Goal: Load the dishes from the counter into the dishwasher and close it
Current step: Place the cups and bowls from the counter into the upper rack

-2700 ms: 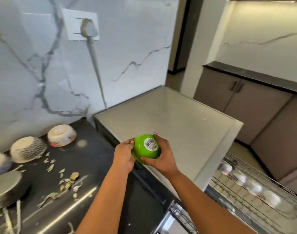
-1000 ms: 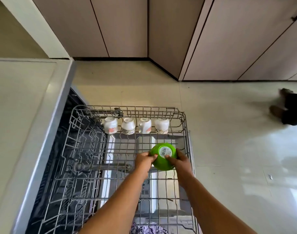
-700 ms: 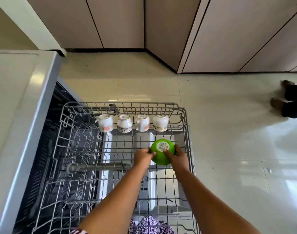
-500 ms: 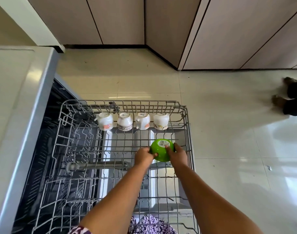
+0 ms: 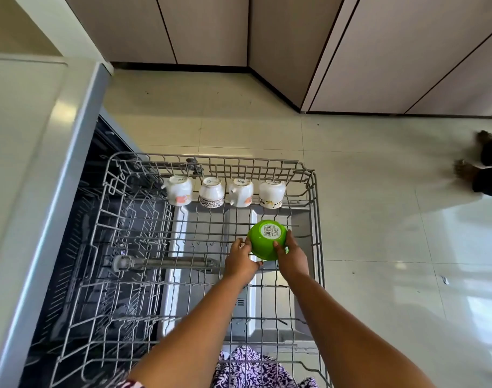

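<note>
Green bowl [image 5: 267, 238] upside down, label up, low over right side of upper rack [image 5: 312, 191], clasped between left hand [image 5: 240, 261] at 8 o'clock and right hand [image 5: 292, 257] at 4 o'clock, fingers pressed on its wall, cups [image 5: 211, 191] at 11 o'clock.

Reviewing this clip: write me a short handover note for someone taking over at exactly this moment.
Left hand and right hand together hold the green bowl, upside down, low over the pulled-out upper rack, right side.
Four white cups sit inverted along the rack's far row.
Done: cups loaded.
Left: set the bowl down and let go, load any dishes left on the counter (out of view), slide the rack in, close the dishwasher.
</note>
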